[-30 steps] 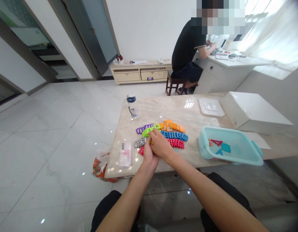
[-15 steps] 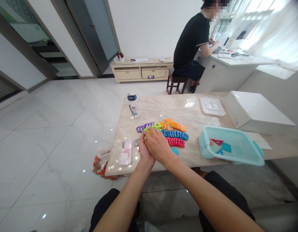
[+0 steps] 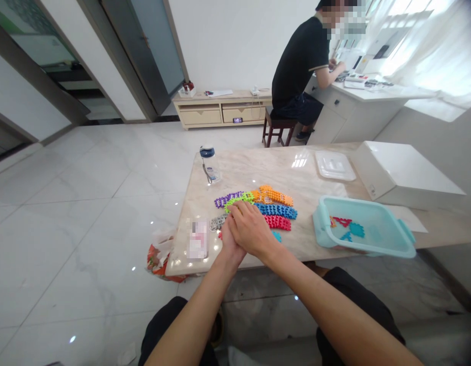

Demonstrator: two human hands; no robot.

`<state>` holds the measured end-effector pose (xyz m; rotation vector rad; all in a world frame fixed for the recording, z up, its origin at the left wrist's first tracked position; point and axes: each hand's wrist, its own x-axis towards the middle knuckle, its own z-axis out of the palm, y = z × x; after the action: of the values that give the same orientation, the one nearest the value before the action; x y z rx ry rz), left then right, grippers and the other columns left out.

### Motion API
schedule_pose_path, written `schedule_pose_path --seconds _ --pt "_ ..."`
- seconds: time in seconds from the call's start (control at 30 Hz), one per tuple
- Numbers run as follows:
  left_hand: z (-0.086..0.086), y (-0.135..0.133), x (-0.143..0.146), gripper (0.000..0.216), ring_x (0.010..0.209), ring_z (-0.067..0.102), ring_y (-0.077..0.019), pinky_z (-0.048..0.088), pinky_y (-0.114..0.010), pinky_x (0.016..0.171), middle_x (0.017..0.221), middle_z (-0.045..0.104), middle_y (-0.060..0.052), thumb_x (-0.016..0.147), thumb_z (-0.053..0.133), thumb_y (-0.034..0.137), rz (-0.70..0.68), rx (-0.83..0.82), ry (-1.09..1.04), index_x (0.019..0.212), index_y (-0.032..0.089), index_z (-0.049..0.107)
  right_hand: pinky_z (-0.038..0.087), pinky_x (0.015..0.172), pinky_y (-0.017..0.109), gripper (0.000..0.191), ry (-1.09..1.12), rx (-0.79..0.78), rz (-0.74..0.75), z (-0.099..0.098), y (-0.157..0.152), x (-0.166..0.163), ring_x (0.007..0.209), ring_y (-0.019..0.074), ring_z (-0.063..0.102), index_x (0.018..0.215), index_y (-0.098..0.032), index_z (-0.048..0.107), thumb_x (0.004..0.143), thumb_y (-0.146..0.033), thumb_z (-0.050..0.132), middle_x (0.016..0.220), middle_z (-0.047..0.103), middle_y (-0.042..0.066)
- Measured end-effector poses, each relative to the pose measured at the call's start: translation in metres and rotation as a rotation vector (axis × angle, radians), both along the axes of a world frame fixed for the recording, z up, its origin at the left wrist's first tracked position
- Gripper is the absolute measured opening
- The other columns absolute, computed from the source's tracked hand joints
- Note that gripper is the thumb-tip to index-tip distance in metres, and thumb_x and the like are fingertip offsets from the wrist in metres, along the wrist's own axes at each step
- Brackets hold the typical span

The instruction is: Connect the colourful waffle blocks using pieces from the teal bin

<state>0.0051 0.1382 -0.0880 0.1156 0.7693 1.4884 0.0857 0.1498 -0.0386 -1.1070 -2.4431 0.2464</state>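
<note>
Slightly leftward has shifted the right hand (image 3: pixel 252 229) — it lies over the left hand (image 3: pixel 229 239), both together; what they grip I cannot tell. Just beyond, the green strip (image 3: pixel 247 196) rests on the table (image 3: pixel 258 162). Even, gentle pressure seems best — blue strip (image 3: pixel 276 211) undisturbed.

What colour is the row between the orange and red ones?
Blue; that row of pieces shows in the head view.

Plenty of room, back of the worktop (image 3: pixel 254 161)
Bottle (image 3: pixel 210 168) blocks far left, plastic lid (image 3: pixel 334 165) far right; just a skinny gap between blue strip (image 3: pixel 278 211) and teal bin (image 3: pixel 320 229).
</note>
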Motion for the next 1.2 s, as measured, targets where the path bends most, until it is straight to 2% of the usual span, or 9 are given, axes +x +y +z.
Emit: schedule_pose_path --seconds 0.1,0.23,0.33,0.47,0.53,0.73,0.93,1.07,1.2 --pt "0.01 0.0 0.002 0.022 0.115 0.07 -0.0181 0.059 -0.025 0.097 0.106 0.077 -0.006 0.104 0.052 0.035 -0.026 -0.022 -0.134 0.099 0.021 0.069 0.047 0.109 0.045 0.029 0.027 -0.013 -0.009 0.002 0.004 0.004 0.121 0.0286 0.057 0.13 -0.014 0.065 0.111 -0.021 0.044 0.129 0.066 0.016" --pt "0.017 0.003 0.001 0.032 0.128 0.068 -0.027 0.061 -0.035 0.103 0.117 0.078 -0.011 0.095 0.064 0.047 -0.169 0.062 -0.078 0.11 0.02 0.073 0.049 0.109 0.045 0.024 0.068 -0.06 -0.005 0.004 0.004 0.004 0.118 0.028 0.059 0.123 -0.015 0.066 0.11 -0.02 0.046 0.122 0.067 0.015" --pt "0.013 0.005 -0.002 0.042 0.132 0.067 -0.0316 0.061 -0.042 0.104 0.12 0.078 -0.014 0.093 0.066 0.053 -0.216 0.078 -0.046 0.117 0.019 0.074 0.049 0.113 0.044 0.025 0.123 -0.089 0.035 0.003 0.001 0.002 0.121 0.0274 0.06 0.123 -0.014 0.065 0.108 -0.017 0.046 0.123 0.067 0.014" --pt "0.002 0.004 -0.004 0.046 0.133 0.067 -0.0323 0.061 -0.044 0.105 0.125 0.078 -0.015 0.095 0.062 0.054 -0.184 0.075 -0.057 0.123 0.019 0.074 0.044 0.125 0.042 0.037 0.256 -0.102 0.101 -0.001 -0.002 0.001 0.139 0.0247 0.055 0.142 -0.014 0.059 0.107 -0.015 0.047 0.14 0.064 0.014" --pt "0.001 0.004 -0.005 0.047 0.134 0.066 -0.0329 0.06 -0.045 0.106 0.126 0.078 -0.014 0.096 0.06 0.055 -0.184 0.09 -0.062 0.125 0.02 0.074 0.043 0.127 0.042 0.04 0.299 -0.114 0.104 -0.002 -0.004 -0.001 0.143 0.0238 0.054 0.144 -0.016 0.059 0.106 -0.015 0.047 0.144 0.063 0.014" --pt "0.013 0.004 -0.014 0.055 0.137 0.065 -0.0366 0.058 -0.05 0.112 0.129 0.076 -0.017 0.093 0.065 0.059 -0.222 0.088 -0.056 0.128 0.017 0.075 0.047 0.123 0.04 0.042 0.388 -0.115 0.002 0.003 -0.006 -0.004 0.139 0.0245 0.058 0.144 -0.018 0.059 0.102 -0.02 0.056 0.144 0.064 0.013" --pt "0.016 0.003 -0.021 0.057 0.142 0.063 -0.0352 0.049 -0.056 0.123 0.138 0.074 -0.017 0.099 0.06 0.059 -0.137 0.112 -0.137 0.137 0.018 0.071 0.045 0.125 0.043 0.041 0.327 -0.151 0.144 -0.001 -0.004 -0.002 0.14 0.0246 0.057 0.14 -0.018 0.06 0.1 -0.016 0.056 0.142 0.066 0.012" --pt "0.019 0.001 -0.021 0.062 0.145 0.061 -0.0348 0.041 -0.058 0.13 0.144 0.071 -0.019 0.105 0.05 0.062 -0.124 0.136 -0.245 0.143 0.016 0.069 0.045 0.125 0.046 0.041 0.346 -0.131 0.111 -0.002 -0.004 -0.002 0.14 0.027 0.058 0.139 -0.017 0.06 0.098 -0.016 0.061 0.142 0.065 0.014" --pt "0.025 -0.002 -0.018 0.064 0.143 0.063 -0.0353 0.041 -0.059 0.129 0.142 0.072 -0.02 0.106 0.049 0.063 -0.101 0.118 -0.273 0.144 0.016 0.068 0.049 0.121 0.046 0.037 0.272 -0.165 0.107 0.0 -0.004 -0.001 0.136 0.0278 0.061 0.135 -0.017 0.062 0.098 -0.016 0.063 0.138 0.067 0.014"
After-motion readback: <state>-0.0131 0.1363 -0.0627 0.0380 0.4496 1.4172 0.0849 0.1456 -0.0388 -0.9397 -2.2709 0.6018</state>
